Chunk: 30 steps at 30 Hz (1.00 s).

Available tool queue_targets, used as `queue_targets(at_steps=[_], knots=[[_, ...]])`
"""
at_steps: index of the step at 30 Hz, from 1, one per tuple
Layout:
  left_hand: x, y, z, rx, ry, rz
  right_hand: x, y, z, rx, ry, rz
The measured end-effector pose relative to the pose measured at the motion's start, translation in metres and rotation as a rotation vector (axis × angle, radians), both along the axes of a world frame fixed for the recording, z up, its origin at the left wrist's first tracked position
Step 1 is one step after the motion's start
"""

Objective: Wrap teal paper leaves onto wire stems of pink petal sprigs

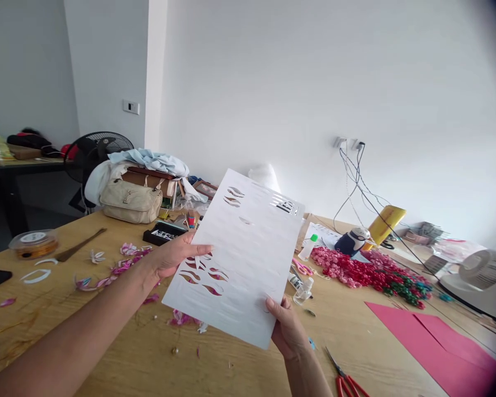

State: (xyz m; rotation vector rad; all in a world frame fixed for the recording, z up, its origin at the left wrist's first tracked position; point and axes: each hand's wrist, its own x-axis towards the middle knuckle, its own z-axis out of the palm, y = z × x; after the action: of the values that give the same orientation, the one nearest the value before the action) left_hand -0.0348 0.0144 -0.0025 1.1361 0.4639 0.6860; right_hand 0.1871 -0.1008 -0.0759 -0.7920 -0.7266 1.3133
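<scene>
Between both hands a white sheet of paper (243,259) is held up, tilted, above the table. Leaf-shaped holes are cut through it at the upper left and lower left, and narrow slits at the upper right. My left hand (176,256) grips its left edge, thumb on top and the other fingers mostly hidden behind. Near the lower right corner my right hand (287,325) pinches the sheet, its thumb on the front. Beneath the paper, pink and white petal-like pieces (124,267) lie scattered on the wooden table (132,347).
Red-handled scissors (344,380) lie at the front, beside pink paper sheets (434,342). Small bottles (303,291) stand right of the held sheet. Behind are a red-and-pink heap of beaded-looking pieces (355,267) and a small white fan (483,281). A beige bag (132,201) sits back left.
</scene>
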Motion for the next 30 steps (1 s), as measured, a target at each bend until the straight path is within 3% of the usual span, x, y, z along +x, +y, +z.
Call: queue_targets(at_steps=[12, 20, 30], knots=[[0.009, -0.002, -0.010, -0.064, 0.061, -0.010, 0.000, -0.010, -0.005, -0.012, 0.016, -0.060], [0.011, -0.004, -0.008, -0.157, 0.094, 0.036, 0.005, -0.010, -0.003, 0.040, 0.014, -0.108], [0.006, 0.001, -0.013, -0.119, 0.085, 0.030, 0.004, -0.009, -0.004, 0.090, -0.014, -0.137]])
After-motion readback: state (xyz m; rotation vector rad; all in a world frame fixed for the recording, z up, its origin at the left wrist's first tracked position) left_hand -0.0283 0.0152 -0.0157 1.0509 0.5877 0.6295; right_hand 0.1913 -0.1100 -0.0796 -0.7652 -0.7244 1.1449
